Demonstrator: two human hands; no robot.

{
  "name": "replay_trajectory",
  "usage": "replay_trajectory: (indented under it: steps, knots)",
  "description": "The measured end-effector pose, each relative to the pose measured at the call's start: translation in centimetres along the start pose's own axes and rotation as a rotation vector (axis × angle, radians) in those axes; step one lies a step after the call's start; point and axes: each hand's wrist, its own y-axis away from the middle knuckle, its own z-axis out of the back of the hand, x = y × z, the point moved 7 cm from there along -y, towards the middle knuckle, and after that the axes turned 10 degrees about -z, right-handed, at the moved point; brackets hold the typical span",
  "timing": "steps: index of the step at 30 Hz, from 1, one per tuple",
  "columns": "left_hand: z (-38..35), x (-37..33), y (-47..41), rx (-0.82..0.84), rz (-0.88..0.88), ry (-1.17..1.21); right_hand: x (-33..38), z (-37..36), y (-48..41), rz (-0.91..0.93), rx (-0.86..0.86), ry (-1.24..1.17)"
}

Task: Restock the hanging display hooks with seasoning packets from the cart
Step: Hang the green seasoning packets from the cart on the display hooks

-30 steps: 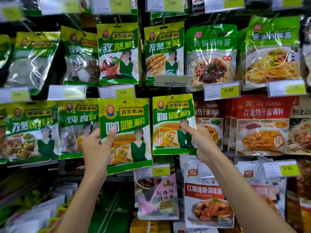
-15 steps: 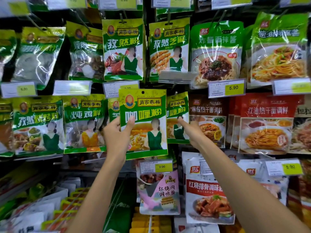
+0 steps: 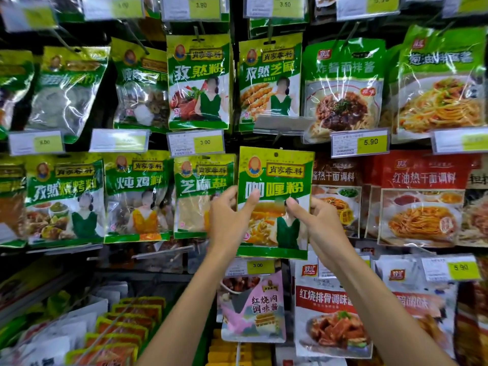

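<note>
A person's left hand point(image 3: 229, 215) and right hand point(image 3: 318, 220) pinch a glossy, flat green seasoning packet point(image 3: 274, 202) by its side edges, thumbs in front, upright before crinkled hanging pouches on the display.

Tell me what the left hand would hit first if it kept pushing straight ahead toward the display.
The left hand grips the left edge of the curry powder packet. Going straight on, it would most likely meet the sesame packet hanging just behind its fingers, though depth between them is unclear.
</note>
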Motion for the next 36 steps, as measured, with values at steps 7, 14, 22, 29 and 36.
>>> replay_trajectory:
  steps: [7, 14, 22, 29, 36]
  knots:
    - [5.3, -5.9, -4.9, -0.401, -0.804, -0.900, -0.4, 1.4, -1.0, -0.015, -0.076, 0.056]
    - [4.9, -3.9, -8.6, -0.209, -0.887, -1.104, 1.3, 1.6, -2.9, -0.030, -0.139, 0.051]
    - [5.2, -3.7, -8.6, -0.168, -0.890, -0.996, 1.2, 1.8, -3.5, -0.086, -0.160, 0.050]
    - [5.4, -3.6, -8.4, -0.169, -0.935, -0.959, 0.4, 2.0, -3.9, -0.145, -0.150, 0.034]
    - [5.4, -3.6, -8.4, -0.154, -0.932, -0.959, -0.3, 1.4, -5.9, -0.174, -0.154, 0.045]
